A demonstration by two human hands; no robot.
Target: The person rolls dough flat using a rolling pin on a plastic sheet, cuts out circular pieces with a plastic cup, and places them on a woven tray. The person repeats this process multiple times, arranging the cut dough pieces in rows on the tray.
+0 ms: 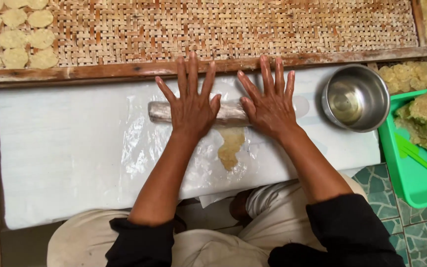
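Dough, a thin pale-yellow strip [231, 147], lies under clear plastic film [139, 143] on the white surface [65, 158], just below the grey cylindrical rolling pin [160, 111]. We rest our left hand [191, 108] and right hand [271, 110] flat on the pin, fingers [193, 71] spread apart, clamped on nothing. We judge the dough soft, sticky and easily torn; the pin looks stiff and rolls best under open palms near its ends. A steel bowl [356, 97] stands nearby.

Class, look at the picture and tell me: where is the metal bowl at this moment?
In the head view, the metal bowl stands at the right end of the white board, just right of the right hand and beside the green tray.
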